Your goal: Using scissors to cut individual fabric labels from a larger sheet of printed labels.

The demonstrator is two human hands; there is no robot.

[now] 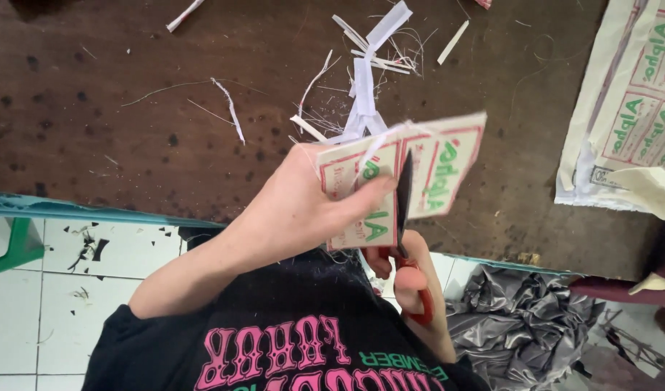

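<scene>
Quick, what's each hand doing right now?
Left hand: closed, pinching the printed label strip.
Right hand: closed around the red-handled scissors, blades cutting into the strip.

The left hand point(311, 199) pinches a strip of printed fabric labels point(405, 177), cream with red borders and green lettering, thumb lying across its face. The right hand point(412, 279) grips red-handled scissors point(405, 217) from below, the dark blade standing upright through the strip between two labels. White fabric offcuts point(369, 80) and loose threads lie scattered on the dark brown table point(115, 108). A larger sheet of uncut labels point(629, 108) rests at the right, and crumpled grey plastic point(521, 318) lies on the floor.
</scene>
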